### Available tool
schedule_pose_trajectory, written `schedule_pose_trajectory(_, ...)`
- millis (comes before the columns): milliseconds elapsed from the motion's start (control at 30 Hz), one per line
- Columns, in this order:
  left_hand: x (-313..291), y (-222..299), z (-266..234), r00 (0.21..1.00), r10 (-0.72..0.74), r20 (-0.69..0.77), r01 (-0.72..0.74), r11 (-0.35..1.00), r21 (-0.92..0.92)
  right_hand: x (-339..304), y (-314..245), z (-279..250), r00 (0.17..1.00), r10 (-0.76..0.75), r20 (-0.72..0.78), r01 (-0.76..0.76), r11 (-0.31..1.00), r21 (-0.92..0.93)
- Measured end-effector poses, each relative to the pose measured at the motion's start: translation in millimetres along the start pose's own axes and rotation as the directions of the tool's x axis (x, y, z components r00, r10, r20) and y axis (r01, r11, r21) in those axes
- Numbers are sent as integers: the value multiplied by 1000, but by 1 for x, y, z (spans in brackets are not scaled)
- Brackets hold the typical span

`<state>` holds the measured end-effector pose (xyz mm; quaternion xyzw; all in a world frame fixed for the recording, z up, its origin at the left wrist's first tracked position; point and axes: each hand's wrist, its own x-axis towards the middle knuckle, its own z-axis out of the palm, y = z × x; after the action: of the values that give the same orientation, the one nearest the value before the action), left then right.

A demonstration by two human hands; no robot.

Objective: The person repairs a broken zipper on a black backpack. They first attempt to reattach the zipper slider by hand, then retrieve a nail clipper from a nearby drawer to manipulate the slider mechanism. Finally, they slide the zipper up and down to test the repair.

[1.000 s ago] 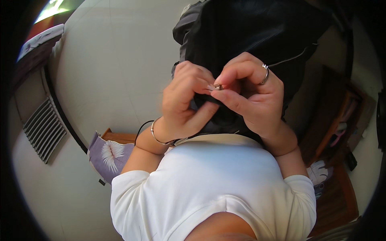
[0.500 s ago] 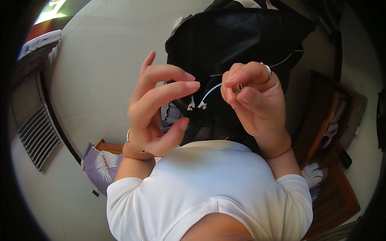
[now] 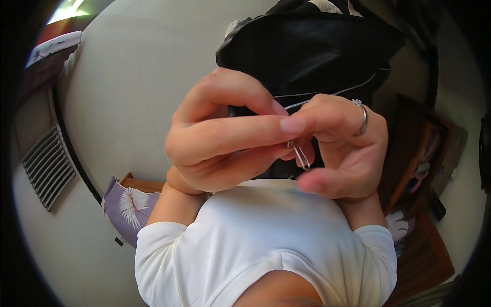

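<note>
A small silver safety pin [image 3: 302,156] hangs point-down at the fingertips, in front of my white shirt. My left hand [image 3: 225,138] pinches its upper end between thumb and fingers; the head of the pin is hidden there. Beside it, my right hand [image 3: 348,143] has its index finger against the left fingertips and its thumb spread away, below the pin. Its other fingers are partly hidden behind. Past both hands runs a thin white cord [image 3: 353,88] over black fabric [image 3: 307,46]; its near end is lost behind my fingers.
The black fabric, with a pale strap [image 3: 326,6] at its far end, lies ahead over the light tiled floor [image 3: 128,92]. A purple floral cloth [image 3: 130,207] is at my left, a wooden cabinet [image 3: 404,153] at my right. A grey slatted grille [image 3: 49,169] stands far left.
My left hand has moved right and closed on the pin. My right hand has shifted right and slightly nearer, its thumb coming off the pin. The white cord's frayed-looking ends are now hidden.
</note>
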<state>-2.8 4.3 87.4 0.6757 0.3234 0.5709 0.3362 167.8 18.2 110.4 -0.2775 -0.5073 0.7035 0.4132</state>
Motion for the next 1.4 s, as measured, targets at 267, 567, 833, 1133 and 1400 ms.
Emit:
schedule_pose_trajectory(267, -13, -7, 2, 991, -117, -69, 101, 975, -196, 11, 4, -1, 969, -245, 27, 237, 897, -373)
schedule_pose_trajectory(567, -21, -20, -4, 948, -309, -76, 210, 787, -580, 23, 16, 1, 929, -361, 80, 352, 799, -488)
schedule_pose_trajectory(833, -24, -26, -2, 854, -520, 25, 267, 396, -879, 36, 27, 0, 942, -330, 56, 310, 799, -515)
schedule_pose_trajectory(1133, -24, -36, -3, 831, -553, 63, 306, 360, -881, 48, 34, -4, 951, -302, 63, 293, 822, -488)
schedule_pose_trajectory(1400, -23, -39, -8, 839, -536, 93, 408, 506, -760, 49, 40, -3, 952, -306, 15, 283, 860, -424)
